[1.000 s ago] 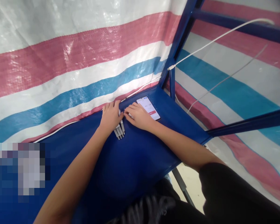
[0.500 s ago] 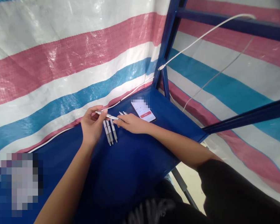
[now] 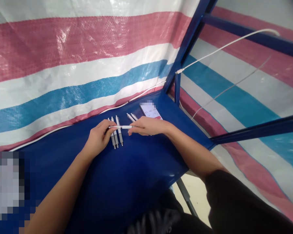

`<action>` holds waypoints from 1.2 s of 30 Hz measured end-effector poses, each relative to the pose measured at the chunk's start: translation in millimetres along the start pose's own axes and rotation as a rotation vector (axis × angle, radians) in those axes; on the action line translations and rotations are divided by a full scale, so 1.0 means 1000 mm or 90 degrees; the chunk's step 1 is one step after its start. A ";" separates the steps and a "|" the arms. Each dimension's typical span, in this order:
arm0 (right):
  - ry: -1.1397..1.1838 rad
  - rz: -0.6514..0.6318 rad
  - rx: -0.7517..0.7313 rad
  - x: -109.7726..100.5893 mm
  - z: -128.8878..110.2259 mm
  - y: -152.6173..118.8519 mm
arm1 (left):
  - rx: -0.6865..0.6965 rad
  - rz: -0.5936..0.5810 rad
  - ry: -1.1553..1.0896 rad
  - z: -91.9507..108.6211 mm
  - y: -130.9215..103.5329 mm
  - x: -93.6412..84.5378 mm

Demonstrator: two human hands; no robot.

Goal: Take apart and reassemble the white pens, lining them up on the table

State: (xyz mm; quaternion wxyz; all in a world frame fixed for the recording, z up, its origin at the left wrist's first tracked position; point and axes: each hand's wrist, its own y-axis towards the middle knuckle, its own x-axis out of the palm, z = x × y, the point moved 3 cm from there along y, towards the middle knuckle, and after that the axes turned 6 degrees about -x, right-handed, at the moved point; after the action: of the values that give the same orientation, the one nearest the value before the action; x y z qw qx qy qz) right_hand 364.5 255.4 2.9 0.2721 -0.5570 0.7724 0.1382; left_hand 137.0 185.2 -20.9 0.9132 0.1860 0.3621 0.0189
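Note:
A white pen (image 3: 125, 127) lies level between my two hands, above the blue tabletop. My left hand (image 3: 101, 134) pinches its left end between thumb and fingers. At the other end, my right hand (image 3: 146, 126) grips it, the fingertips hiding that end. Beneath and beside the left fingers, three white pens with grey grips (image 3: 120, 135) lie side by side, tips toward me. Two white pen ends (image 3: 132, 117) poke out behind my right hand, which hides the rest of them.
A phone with a lit screen (image 3: 151, 111) lies behind my right hand, partly covered by it. Blue metal frame bars (image 3: 178, 87) rise at the table's far corner, with a white cable (image 3: 224, 47) hanging there. A striped sheet (image 3: 88, 94) borders the blue table (image 3: 136, 169).
The pen between my hands has turned from slanting down to the right to nearly level. My right hand has shifted slightly right and now covers the phone's lower part. The camera view has tilted.

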 end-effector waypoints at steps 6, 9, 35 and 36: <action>-0.241 0.076 0.023 0.002 -0.001 0.004 | -0.092 0.009 -0.057 -0.004 -0.001 0.005; -0.145 0.075 0.017 -0.002 0.004 0.003 | -0.109 0.027 -0.056 -0.005 -0.003 0.008; 0.076 0.053 0.031 -0.007 -0.002 -0.003 | 0.203 0.061 0.180 0.005 -0.005 -0.001; 0.145 0.035 0.033 -0.006 -0.001 -0.005 | 0.248 0.082 0.215 0.008 -0.006 -0.001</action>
State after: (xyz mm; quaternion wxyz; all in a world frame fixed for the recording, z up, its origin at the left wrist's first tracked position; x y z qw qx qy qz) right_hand 370.1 258.0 7.6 0.1931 -0.5405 0.8166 0.0615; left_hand 141.0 176.8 -16.3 0.7836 0.3750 0.4939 0.0376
